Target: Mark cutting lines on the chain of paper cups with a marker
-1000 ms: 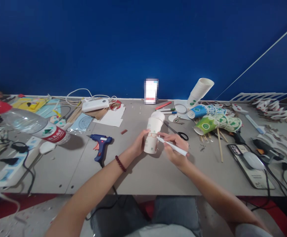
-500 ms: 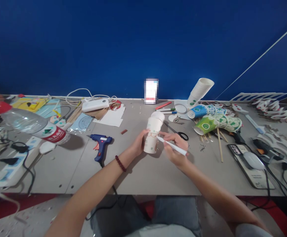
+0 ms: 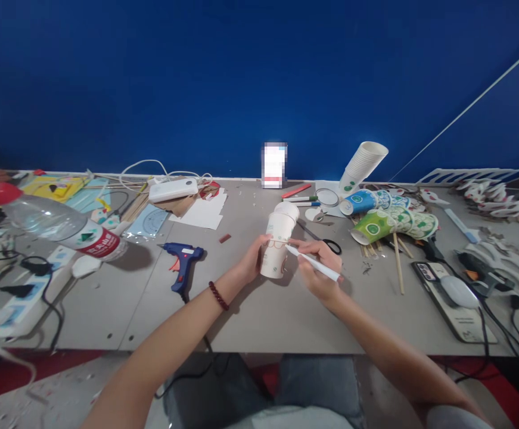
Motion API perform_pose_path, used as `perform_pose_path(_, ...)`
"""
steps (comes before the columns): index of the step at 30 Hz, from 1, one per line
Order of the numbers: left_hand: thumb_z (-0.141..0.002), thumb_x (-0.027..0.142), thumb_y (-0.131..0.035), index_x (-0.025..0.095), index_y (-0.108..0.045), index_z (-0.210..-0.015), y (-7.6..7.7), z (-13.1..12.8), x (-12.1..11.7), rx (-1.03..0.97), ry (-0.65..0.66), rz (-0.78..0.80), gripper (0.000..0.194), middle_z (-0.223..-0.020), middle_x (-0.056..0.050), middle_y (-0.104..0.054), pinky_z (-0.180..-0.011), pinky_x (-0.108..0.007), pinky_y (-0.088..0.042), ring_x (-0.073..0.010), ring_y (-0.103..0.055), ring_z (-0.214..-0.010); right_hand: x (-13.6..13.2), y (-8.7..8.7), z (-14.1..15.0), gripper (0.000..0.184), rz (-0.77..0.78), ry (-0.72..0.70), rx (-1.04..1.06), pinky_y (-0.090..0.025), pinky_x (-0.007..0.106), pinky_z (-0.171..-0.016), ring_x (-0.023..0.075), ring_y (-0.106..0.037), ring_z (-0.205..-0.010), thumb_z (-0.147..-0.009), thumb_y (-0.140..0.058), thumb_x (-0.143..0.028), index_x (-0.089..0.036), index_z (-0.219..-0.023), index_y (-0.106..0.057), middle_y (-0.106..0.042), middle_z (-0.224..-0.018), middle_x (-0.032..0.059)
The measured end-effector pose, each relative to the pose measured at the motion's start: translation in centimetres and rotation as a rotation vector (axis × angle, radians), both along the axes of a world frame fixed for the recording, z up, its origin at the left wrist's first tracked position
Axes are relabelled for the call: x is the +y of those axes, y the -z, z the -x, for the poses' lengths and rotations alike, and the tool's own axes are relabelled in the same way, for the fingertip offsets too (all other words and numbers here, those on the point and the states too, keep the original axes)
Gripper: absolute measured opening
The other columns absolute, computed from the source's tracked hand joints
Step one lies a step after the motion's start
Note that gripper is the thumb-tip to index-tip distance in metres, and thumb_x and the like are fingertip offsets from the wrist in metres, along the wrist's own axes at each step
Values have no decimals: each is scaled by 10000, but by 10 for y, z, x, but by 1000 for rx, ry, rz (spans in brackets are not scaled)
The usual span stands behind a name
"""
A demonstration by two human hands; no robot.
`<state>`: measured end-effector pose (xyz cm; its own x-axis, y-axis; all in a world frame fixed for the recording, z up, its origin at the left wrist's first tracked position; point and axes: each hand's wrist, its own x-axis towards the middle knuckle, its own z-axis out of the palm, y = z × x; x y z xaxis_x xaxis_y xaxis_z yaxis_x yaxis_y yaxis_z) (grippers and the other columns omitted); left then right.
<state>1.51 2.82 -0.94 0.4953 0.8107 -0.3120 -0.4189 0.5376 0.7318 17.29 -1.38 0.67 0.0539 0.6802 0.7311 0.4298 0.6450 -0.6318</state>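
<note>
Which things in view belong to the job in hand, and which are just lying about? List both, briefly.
In the job, by the look of it:
- white paper cups, in the left hand
- white pen, in the right hand, tip at the cups

Apparently lying about, among others:
- blue glue gun
- scissors
- plastic bottle

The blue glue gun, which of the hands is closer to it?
Left. The left hand, on the paper cups, is to the right of the glue gun; the right hand, holding a white pen, is farther right.
</note>
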Motion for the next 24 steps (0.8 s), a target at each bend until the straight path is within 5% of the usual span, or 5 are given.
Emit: perform_pose_path(24,-747,353,-595,133,-687,-830,-6,-4,1,-115,-191,14,253,-736,-67,-700,-685,-319,-471,-197,-611,-666,0,6,7,152,-62,1,-16,-630,363,-726,264,-769,-916,-792,-602,-102,-239,-858,-597,-721,-791,25)
